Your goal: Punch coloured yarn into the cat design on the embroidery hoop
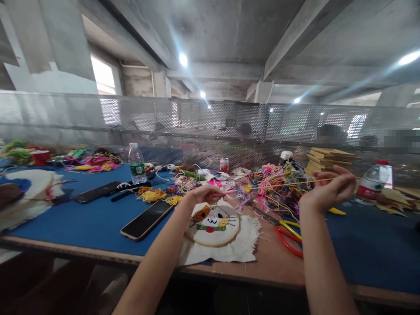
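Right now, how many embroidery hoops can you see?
2: the cat embroidery hoop near the left hand, and another hoop at the far left. More may be hidden.

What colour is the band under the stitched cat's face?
Green band, with a red patch near its middle; seen in the head view.

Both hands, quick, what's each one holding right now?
Left hand: by the embroidery hoop's far side; grip can't be told.
Right hand: closed, fingers pinching stretched yellow thread.
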Motion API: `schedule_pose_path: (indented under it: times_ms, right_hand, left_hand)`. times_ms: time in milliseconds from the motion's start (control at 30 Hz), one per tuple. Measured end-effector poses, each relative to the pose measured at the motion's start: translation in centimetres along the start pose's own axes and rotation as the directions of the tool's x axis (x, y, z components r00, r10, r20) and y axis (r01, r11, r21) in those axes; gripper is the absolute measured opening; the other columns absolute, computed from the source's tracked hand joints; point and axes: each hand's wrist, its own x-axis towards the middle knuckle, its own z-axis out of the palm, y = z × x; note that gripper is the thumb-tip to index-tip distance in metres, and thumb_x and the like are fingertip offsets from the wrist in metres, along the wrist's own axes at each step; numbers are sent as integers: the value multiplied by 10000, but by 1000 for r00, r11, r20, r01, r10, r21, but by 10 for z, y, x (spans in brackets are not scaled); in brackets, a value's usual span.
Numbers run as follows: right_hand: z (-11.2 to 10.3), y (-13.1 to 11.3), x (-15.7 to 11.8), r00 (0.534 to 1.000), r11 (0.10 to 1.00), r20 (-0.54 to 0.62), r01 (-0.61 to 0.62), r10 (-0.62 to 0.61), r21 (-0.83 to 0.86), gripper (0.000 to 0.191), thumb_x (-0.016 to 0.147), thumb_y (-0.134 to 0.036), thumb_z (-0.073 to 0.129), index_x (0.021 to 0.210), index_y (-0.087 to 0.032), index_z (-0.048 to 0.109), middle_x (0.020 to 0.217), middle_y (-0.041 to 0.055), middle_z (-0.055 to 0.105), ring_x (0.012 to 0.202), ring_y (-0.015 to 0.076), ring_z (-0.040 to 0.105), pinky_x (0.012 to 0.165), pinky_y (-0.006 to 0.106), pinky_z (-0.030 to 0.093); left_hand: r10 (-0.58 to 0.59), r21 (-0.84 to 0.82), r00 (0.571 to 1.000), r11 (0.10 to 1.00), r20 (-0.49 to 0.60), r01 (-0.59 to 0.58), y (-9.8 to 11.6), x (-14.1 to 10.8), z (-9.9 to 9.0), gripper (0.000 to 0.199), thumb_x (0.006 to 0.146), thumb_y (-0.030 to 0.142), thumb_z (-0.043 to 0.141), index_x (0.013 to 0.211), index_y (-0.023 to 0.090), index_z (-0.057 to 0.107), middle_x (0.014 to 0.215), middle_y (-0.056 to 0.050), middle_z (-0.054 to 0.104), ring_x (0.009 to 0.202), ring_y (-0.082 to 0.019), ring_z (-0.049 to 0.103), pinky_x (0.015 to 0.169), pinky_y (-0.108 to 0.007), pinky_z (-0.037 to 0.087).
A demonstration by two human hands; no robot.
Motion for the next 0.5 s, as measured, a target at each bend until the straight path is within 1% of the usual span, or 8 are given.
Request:
schedule_pose_path:
  times_ms: [100,167,200,233,300,367,433,500]
  right_hand:
    - [4,-14,-19,977,987,151,159,-152,-34,328,885,-347,330,786,-152,574,499,-45,433,430,102,455,517,278,435]
    - [5,-20,-34,909,947,323,308,-264,-91,350,895,-334,339,818,-144,622,525,-19,474,487,111,480,563,284,438]
    - [4,-22,-42,839,910,439,402,-320,-106,344,895,-326,352,847,-146,642,568,6,525,548,122,509,608,291,439]
    - [4,-24,-49,746,866,564,489,-354,-103,330,894,-317,368,883,-152,654,632,33,579,616,135,534,652,294,436]
    - [5,-23,-64,531,805,787,588,-315,-75,305,887,-312,396,988,-171,648,778,65,641,726,153,561,697,283,424]
    - [7,-20,-79,357,778,925,615,-132,-126,332,891,-323,386,1119,-196,592,851,66,647,757,156,572,682,261,416]
    - [9,-14,-92,238,715,966,658,102,-237,372,904,-330,339,1196,-212,536,895,69,639,782,159,582,669,247,407]
    - [10,-5,-101,133,620,943,724,307,-304,388,912,-317,295,1216,-216,514,962,83,629,816,165,590,664,242,402]
  left_hand:
    - [81,-175,996,981,-44,-87,3,-1,2,304,725,227,531,475,161,371,406,60,227,351,-36,186,355,-195,166]
    - [168,-325,982,927,-88,-188,5,-3,1,270,730,216,511,501,158,381,416,66,218,342,-34,180,344,-187,170]
    - [221,-390,967,885,-125,-253,6,-3,0,231,735,210,501,532,152,407,421,70,215,340,-36,185,340,-182,174]
    - [279,-441,945,836,-170,-326,7,-4,-3,185,741,203,491,573,145,438,425,72,213,338,-39,193,339,-179,179]
    - [371,-492,890,742,-264,-455,8,-5,-9,113,760,190,467,667,132,493,425,76,215,334,-46,208,336,-175,183]
    - [403,-503,842,677,-359,-538,7,-4,-16,105,775,185,444,741,122,521,420,78,222,325,-48,210,330,-173,172]
    - [347,-496,796,639,-496,-588,6,-4,-21,119,783,177,424,764,116,525,415,82,224,312,-46,200,323,-171,157]
    - [237,-462,701,606,-673,-648,4,-3,-26,120,783,165,410,770,118,520,407,86,224,298,-45,193,317,-169,142]
